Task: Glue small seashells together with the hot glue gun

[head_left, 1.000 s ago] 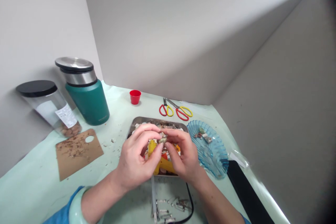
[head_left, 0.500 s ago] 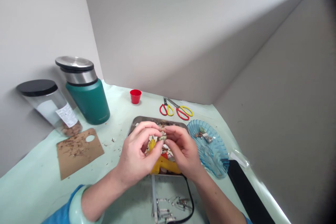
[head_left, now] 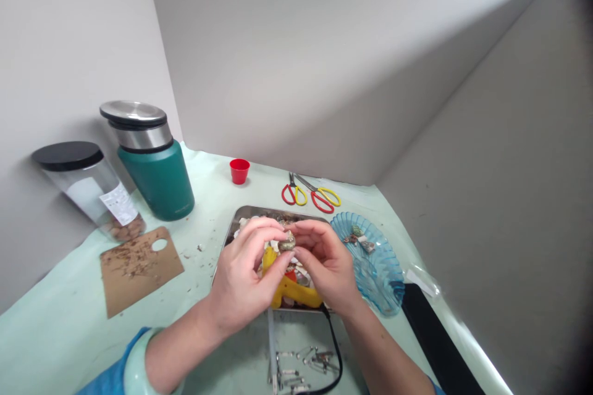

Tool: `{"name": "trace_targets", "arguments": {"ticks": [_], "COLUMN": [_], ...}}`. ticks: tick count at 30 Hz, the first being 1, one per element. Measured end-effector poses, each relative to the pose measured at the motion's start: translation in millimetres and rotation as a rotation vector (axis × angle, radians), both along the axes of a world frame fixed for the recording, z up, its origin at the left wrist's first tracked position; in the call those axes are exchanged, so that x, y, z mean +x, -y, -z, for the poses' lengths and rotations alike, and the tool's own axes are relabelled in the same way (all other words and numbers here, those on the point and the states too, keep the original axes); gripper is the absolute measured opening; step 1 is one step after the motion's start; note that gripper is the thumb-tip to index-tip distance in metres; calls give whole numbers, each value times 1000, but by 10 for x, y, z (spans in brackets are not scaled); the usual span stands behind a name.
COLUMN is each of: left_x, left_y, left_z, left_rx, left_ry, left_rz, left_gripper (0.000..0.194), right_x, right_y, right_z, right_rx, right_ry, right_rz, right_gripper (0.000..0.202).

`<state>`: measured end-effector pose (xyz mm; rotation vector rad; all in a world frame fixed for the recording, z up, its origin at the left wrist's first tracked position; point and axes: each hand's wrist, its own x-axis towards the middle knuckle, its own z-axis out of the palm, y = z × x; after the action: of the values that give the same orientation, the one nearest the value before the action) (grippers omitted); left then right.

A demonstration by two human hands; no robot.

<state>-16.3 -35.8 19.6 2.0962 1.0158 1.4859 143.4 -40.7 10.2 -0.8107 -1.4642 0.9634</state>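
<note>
My left hand (head_left: 248, 274) and my right hand (head_left: 327, 262) meet above a metal tray (head_left: 231, 228). Between their fingertips they pinch a small shell (head_left: 286, 242), glossy and greenish brown. Thumbs press from below while the index fingers curl over its far side, partly hiding it. Beneath them, a yellow glue gun (head_left: 296, 292) with a black cord lies across the near part of the tray. Pale shell-like pieces (head_left: 303, 276) fill the tray, much of them covered by my hands. Something red shows beside the glue gun.
Right of the tray lies a blue glass plate (head_left: 370, 271) with small pieces. Behind are two scissors (head_left: 294, 191) and a red cup (head_left: 239, 171). At left stand a green bottle (head_left: 160, 182), a clear jar (head_left: 99, 197) and a brown board (head_left: 139, 278). Small clips (head_left: 319, 358) lie in front.
The shell has turned slightly in my fingertips and shows more of its rounded side. Both hands stay in nearly the same place, with the right fingers shifted a little.
</note>
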Motion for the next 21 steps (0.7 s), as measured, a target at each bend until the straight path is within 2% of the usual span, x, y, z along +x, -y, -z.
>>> {"name": "trace_targets", "arguments": {"ticks": [12, 21], "left_x": [-7, -21], "left_y": [5, 1], "left_z": [10, 20], "left_rx": [118, 120], "left_ry": [-61, -73], "left_rz": [-49, -57], "left_gripper": [18, 13], "right_x": [29, 30], "right_y": [35, 52], "right_z": [-44, -51], "right_rx": [68, 90], "right_ry": [140, 154], "right_rz": [65, 74], "right_gripper": [30, 31]}}
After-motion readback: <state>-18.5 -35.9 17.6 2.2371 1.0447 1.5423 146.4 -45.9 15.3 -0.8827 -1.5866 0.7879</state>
